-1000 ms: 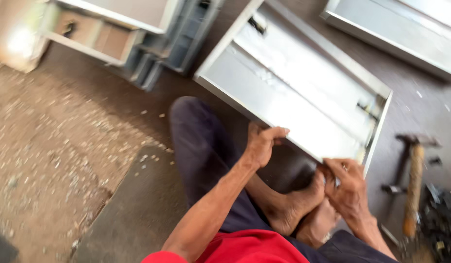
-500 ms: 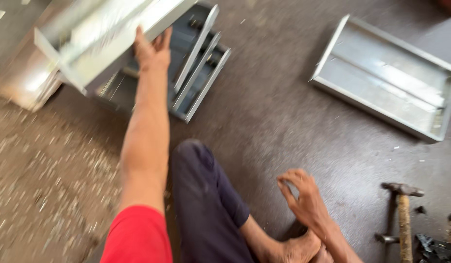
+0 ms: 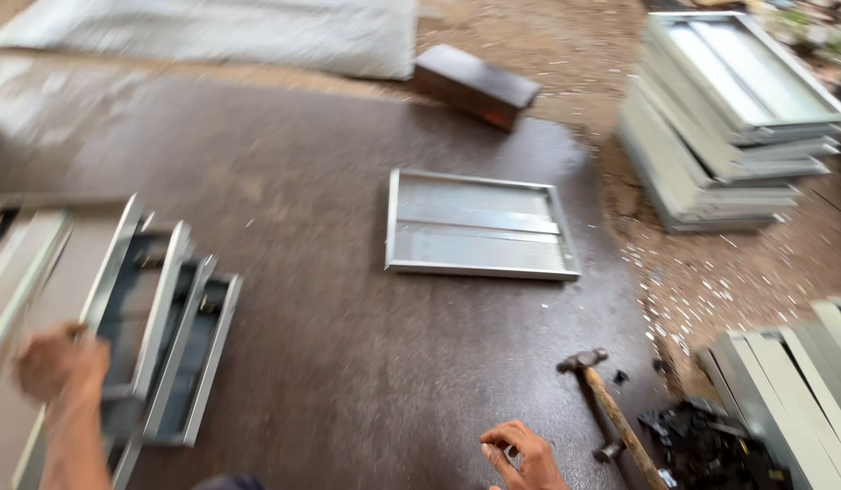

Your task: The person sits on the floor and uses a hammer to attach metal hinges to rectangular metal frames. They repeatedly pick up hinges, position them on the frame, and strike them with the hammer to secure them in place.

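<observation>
Metal panels (image 3: 157,336) stacked, touching left hand (image 3: 62,363), hammer (image 3: 611,417) beside right hand (image 3: 520,454)

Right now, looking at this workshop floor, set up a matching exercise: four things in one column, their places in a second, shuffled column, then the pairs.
Things:
1. hammer
2. single metal tray
3. stack of metal trays
4. dark block

Places:
A. top right, on the gritty ground
B. middle of the dark mat
C. far edge of the mat, top centre
D. lower right, beside the right hand

Pairs: 1-D, 2-B, 3-A, 4-C
</observation>
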